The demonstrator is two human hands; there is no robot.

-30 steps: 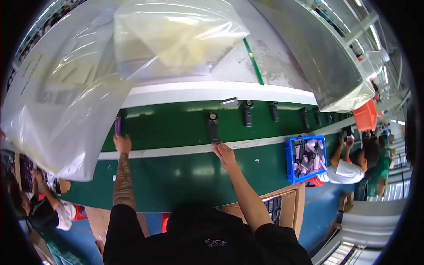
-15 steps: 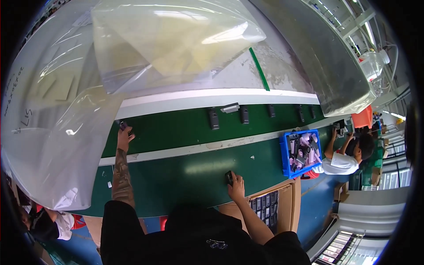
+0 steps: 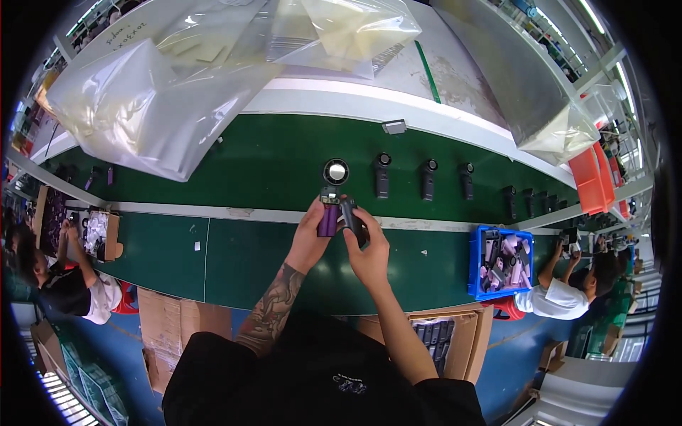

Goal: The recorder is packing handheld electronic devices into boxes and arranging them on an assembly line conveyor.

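Observation:
In front of me, both hands meet over the near edge of the green belt. My left hand (image 3: 310, 240) grips what looks like a small handheld fan (image 3: 328, 221), upright, with a purple body, exposed parts at its neck and a round dark-rimmed head with a silver face. My right hand (image 3: 373, 254) is closed round a dark grey casing piece (image 3: 349, 211), held close against the purple body's right side; whether they touch is hard to tell. Several dark grey fans (image 3: 383, 176) with round heads lie spaced along the belt to the right.
A blue crate (image 3: 472, 263) of pink and dark parts stands at the right on the green table (image 3: 263, 263). Below the table edge, an open carton (image 3: 465, 341) holds dark pieces. Plastic bags (image 3: 163, 106) overhang the belt. People sit at work on both sides (image 3: 561, 291).
My left hand has come from the far left of the belt to the middle, now holding the purple-bodied fan. My right hand has risen beside it with the dark piece. The view has swung left.

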